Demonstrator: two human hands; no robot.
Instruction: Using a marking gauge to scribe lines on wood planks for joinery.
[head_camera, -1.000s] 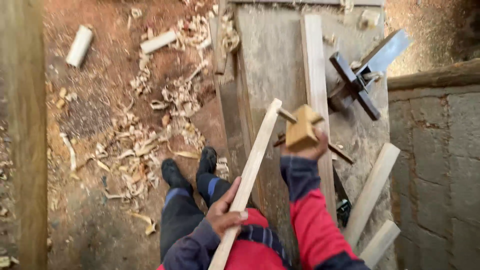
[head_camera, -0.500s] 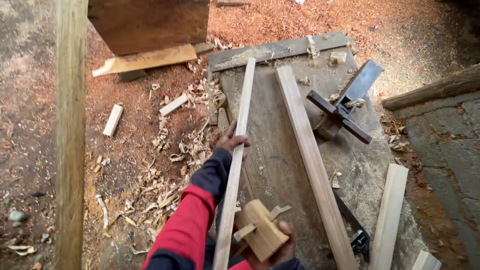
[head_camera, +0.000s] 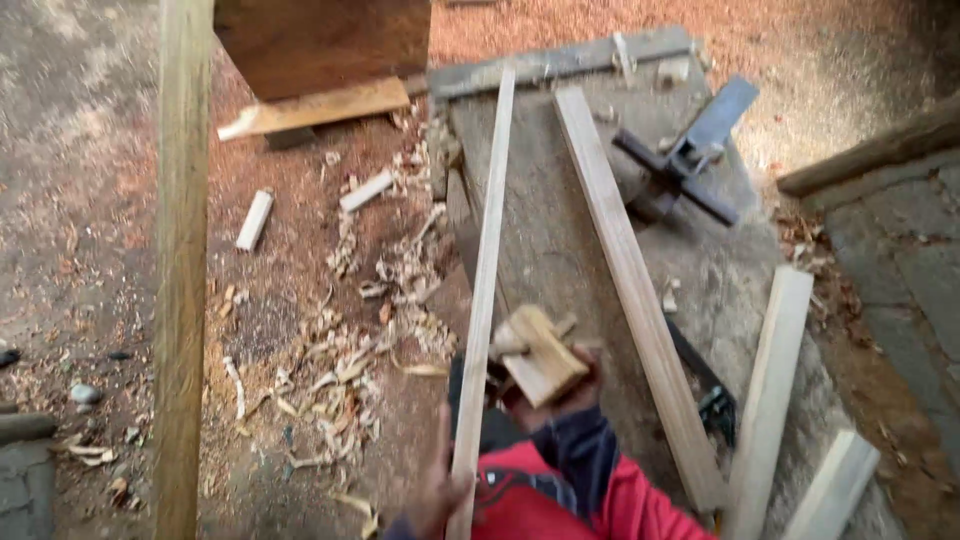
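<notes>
- Against the view half a second back: the left hand (head_camera: 437, 492) has slid from the middle of the long pale wooden strip (head_camera: 484, 290) down to its near end; the small pale wooden hand plane (head_camera: 538, 354) sits higher in view, beside the strip rather than at the bottom edge.
- Left hand, blurred, closes around the strip's near end at 6 o'clock in view; the strip runs away toward 12 o'clock over the grey weathered bench plank (head_camera: 560, 240), far end at the grey cross board (head_camera: 560, 66).
- Right hand (head_camera: 560, 398) is clamped on the plane from below; the plane lies just at 3 o'clock of the strip, touching or nearly so, cannot tell.
- A wider pale wooden batten (head_camera: 632, 290) lies at 3 o'clock of the plane, slanting across the plank.
- Dark metal clamp (head_camera: 685, 165) rests at 1 o'clock on the plank.
- No containers in view; pale curled wood shavings (head_camera: 380, 300) lie loose on the reddish sawdust ground at 9 o'clock.
</notes>
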